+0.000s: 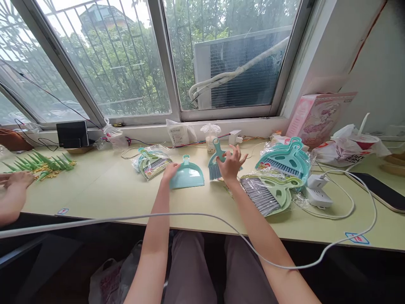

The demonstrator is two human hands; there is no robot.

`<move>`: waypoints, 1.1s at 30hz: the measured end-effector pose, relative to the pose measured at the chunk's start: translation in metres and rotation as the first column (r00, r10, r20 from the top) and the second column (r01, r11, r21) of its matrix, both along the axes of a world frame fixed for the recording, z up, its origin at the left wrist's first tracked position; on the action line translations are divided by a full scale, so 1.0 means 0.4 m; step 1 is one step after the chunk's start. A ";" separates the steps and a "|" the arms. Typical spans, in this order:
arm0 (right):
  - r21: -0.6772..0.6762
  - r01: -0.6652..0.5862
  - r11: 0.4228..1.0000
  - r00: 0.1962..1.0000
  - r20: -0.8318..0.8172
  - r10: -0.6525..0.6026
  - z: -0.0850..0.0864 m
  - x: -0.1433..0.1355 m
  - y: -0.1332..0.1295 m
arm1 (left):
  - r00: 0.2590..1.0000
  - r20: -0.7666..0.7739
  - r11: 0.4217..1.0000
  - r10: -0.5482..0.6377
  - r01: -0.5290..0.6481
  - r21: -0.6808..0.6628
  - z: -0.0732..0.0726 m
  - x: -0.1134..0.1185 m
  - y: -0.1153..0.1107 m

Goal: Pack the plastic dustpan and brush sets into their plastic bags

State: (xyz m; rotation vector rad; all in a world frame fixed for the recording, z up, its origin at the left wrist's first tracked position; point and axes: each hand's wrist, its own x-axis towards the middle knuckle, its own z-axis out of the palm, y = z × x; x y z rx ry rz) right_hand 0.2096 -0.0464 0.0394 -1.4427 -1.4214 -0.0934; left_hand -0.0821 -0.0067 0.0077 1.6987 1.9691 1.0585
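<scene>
My left hand (171,171) closes on the left edge of a light-blue dustpan (187,176), which lies on the table with its handle pointing away from me. To the right, a blue-green hand brush (214,169) has its handle up and its bristles down at the tabletop. My right hand (230,164) is at the brush, with thumb and index finger around the base of its handle and the other fingers spread. Wrapped brush-and-dustpan sets lie on both sides: a green one (153,162) on the left, a green one (268,194) and a blue one (284,158) on the right.
A white cable (196,214) runs across in front of my arms. At the right are a power adapter (318,196), a phone (379,190) and a pink box (319,118). Another person's hand (15,183) rests by green spiky pieces (47,164) at the far left.
</scene>
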 end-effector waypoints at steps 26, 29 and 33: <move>-0.430 -0.052 0.901 0.998 0.017 0.066 -0.151 0.074 0.134 | 0.956 -0.274 0.993 0.104 -0.117 -0.033 -0.009 0.013 -0.009; -0.344 -0.049 0.938 0.997 0.032 0.063 -0.167 0.084 0.139 | 0.944 -0.316 0.991 0.095 -0.119 -0.057 -0.011 0.013 -0.011; -0.296 -0.092 0.951 0.995 0.018 0.102 -0.167 0.098 0.145 | 0.964 -0.206 0.985 0.168 -0.174 -0.009 0.009 0.014 -0.014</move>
